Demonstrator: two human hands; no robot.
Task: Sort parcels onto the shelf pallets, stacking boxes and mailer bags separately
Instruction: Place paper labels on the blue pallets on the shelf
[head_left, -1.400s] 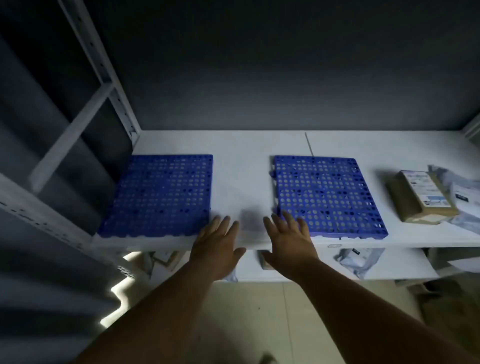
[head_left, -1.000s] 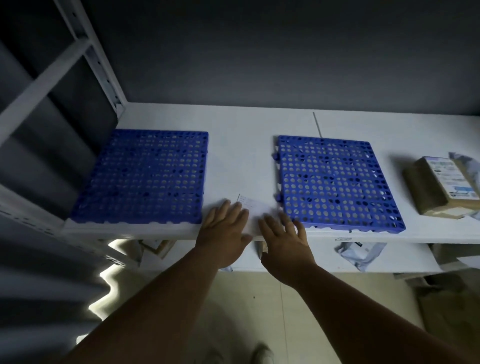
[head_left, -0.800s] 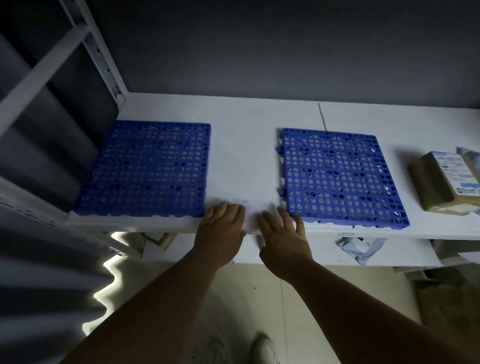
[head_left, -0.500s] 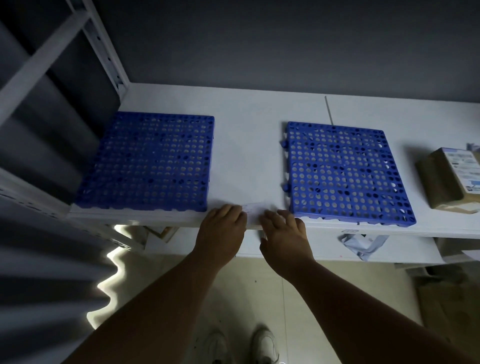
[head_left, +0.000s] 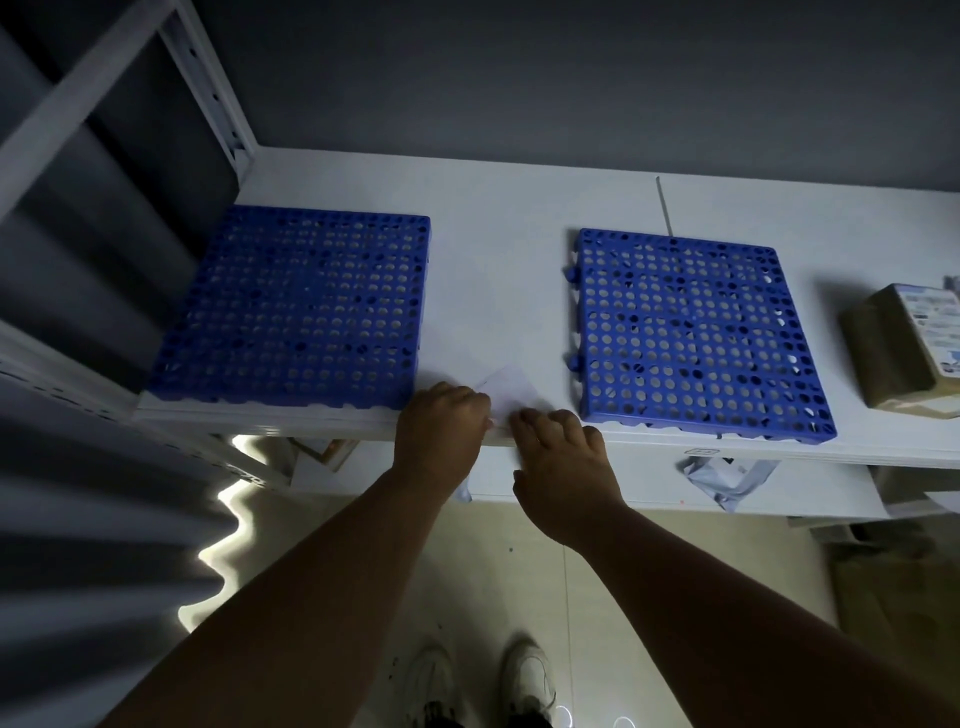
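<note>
Both hands, left (head_left: 441, 431) and right (head_left: 558, 457), curl around a paper slip (head_left: 506, 389) at the shelf (head_left: 493, 249) edge.

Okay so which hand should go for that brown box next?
Probably the right hand. The brown box lies at the shelf's far right, past the right-hand pallet, so the right hand is nearer and need not cross over. The left hand sits beside it, pinching a paper slip.
</note>
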